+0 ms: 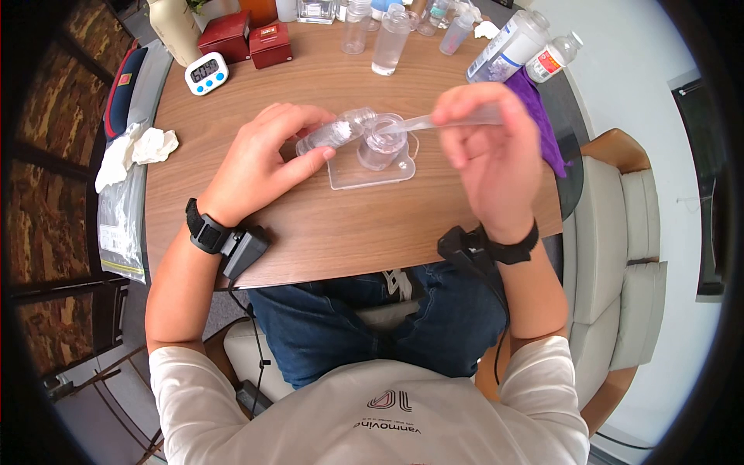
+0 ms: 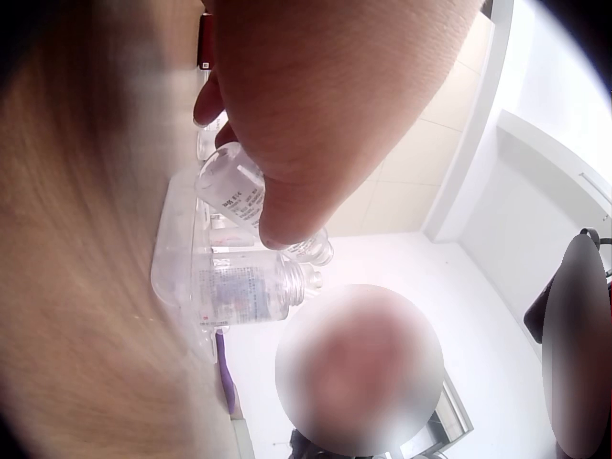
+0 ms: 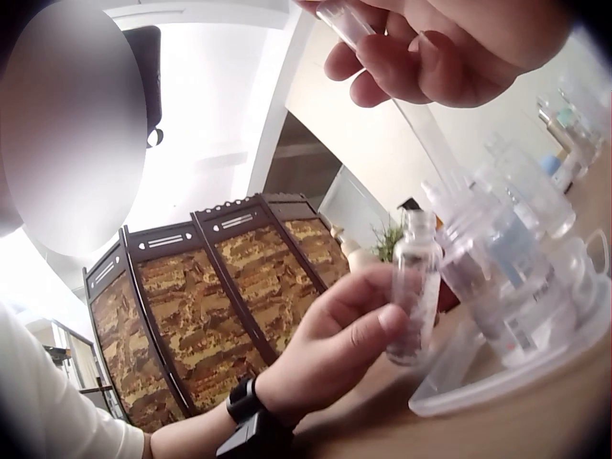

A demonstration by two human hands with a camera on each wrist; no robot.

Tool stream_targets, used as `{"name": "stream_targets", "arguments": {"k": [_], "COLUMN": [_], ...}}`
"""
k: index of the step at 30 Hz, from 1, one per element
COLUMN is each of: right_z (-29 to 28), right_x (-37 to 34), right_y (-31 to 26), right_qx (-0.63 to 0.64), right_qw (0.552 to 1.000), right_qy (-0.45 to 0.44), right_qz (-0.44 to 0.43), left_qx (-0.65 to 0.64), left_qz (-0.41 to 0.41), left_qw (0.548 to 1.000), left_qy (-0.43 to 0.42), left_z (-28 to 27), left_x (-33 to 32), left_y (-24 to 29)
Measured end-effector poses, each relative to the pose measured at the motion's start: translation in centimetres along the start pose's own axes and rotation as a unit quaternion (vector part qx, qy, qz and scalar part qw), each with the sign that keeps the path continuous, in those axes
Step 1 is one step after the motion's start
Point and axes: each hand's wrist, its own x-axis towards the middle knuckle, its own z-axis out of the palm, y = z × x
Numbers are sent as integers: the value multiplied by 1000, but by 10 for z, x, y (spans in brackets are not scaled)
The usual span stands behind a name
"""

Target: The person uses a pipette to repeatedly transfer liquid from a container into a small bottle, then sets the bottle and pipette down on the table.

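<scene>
My left hand (image 1: 267, 151) grips a small clear bottle (image 1: 333, 133) with printed text on its side, which leans with its neck towards a clear jar (image 1: 380, 153). Uncapped, the jar stands upright on a shallow clear plastic tray (image 1: 364, 180) and bears a label. Raised at the right, my right hand (image 1: 496, 155) pinches a translucent plastic pipette (image 1: 422, 122) between thumb and fingers. The pipette slants down to the left, its thin end at the jar's mouth. In the right wrist view, the small bottle (image 3: 413, 287) shows its open neck beside the jar.
At the back stand a clear bottle of liquid (image 1: 390, 50), other small bottles and two dark red boxes (image 1: 270, 45). A white timer (image 1: 207, 74) is at the back left, crumpled tissue (image 1: 155, 145) at the left edge. Larger bottles (image 1: 508, 46) and purple cloth (image 1: 546, 132) are on the right.
</scene>
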Motion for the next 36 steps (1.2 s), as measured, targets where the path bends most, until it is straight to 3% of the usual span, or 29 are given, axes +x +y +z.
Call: {"name": "stream_targets", "arguments": {"k": [2,6,12,28,34,36], "right_z": [-7,-22,-17,-10,-18,-11], "right_x": [-2,-4,-1,-1,-2,-3], "right_y": [-10,-23,-9,-8,-10,-4], "right_qx": [5,65,102,85,94,17], "right_qw": [998,993,990,994,989,996], "right_qy": [32,6,-36,-22,-40,-8], "right_qz": [-48,-95,-88,-66,-108,-84], "left_qx": [2,-5,0,1,12,8], "left_qz": [4,1,3,2,4,0], "left_qw": [1000,1000,1000,1000,1000,1000], "left_qy": [3,-2,-4,-7,6,8], "left_z": [0,1,1,1,0,1], "left_x": [-1,0,0,0,0,0], "left_y": [0,0,-1,-1,-1,-2]}}
